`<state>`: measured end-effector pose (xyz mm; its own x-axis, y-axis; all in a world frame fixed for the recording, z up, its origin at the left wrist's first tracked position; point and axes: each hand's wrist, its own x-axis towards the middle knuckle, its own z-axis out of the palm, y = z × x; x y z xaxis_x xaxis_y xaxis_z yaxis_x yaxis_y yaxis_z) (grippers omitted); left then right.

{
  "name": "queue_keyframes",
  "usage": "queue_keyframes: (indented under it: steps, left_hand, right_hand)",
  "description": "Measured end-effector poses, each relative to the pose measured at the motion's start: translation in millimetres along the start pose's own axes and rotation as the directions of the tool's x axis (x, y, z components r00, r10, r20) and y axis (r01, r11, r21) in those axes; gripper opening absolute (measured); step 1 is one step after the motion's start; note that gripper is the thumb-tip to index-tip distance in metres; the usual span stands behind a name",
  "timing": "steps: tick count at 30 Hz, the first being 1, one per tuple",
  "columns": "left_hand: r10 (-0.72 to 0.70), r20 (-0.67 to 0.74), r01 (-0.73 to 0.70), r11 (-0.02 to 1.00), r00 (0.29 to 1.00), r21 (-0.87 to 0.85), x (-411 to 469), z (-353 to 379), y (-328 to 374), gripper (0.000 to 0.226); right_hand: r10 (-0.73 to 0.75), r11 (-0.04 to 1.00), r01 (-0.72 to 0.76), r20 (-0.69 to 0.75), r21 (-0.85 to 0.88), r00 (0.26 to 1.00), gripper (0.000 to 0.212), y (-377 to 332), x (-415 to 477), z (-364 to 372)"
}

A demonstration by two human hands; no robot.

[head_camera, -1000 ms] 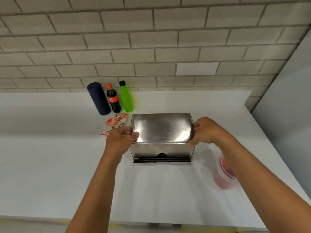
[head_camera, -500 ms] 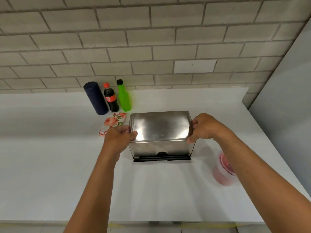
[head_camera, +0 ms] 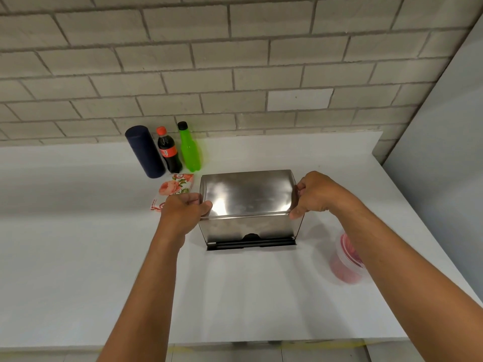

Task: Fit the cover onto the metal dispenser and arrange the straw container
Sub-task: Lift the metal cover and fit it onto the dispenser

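Head view: both hands' fingers (head_camera: 194, 202) still pinching the cover (head_camera: 247, 194), dispenser (head_camera: 248, 227) unmoved.

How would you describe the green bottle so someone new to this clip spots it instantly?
Start at the brick wall behind the white counter. Three upright containers stand in a row at its foot, left of the metal dispenser. The green bottle is the rightmost, beside the cola bottle and dark blue cylinder; only it is bright green with a black cap.

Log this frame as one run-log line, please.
stage: fitting cover | left hand: grips cover's left edge | right hand: grips right edge | metal dispenser: upright on counter
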<state>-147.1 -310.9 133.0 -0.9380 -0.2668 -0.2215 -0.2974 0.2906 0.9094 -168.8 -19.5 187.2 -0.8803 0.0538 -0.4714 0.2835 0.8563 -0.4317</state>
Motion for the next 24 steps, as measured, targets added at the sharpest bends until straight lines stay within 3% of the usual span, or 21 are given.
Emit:
queue_keyframes:
  steps: [11,24]
  left_hand:
    - [0.008,-0.004,-0.007,0.999,1.000,0.035,8,1,-6,0.032]
    - [0.017,-0.014,-0.016,0.998,1.000,0.059,9,2,-7,0.026]
  right_hand:
    - [0.016,1.000,-0.016,0.006,-0.002,1.000,0.051,-1,3,0]
    - [-0.001,0.999,0.000,0.010,0.033,1.000,0.051,8,12,4]
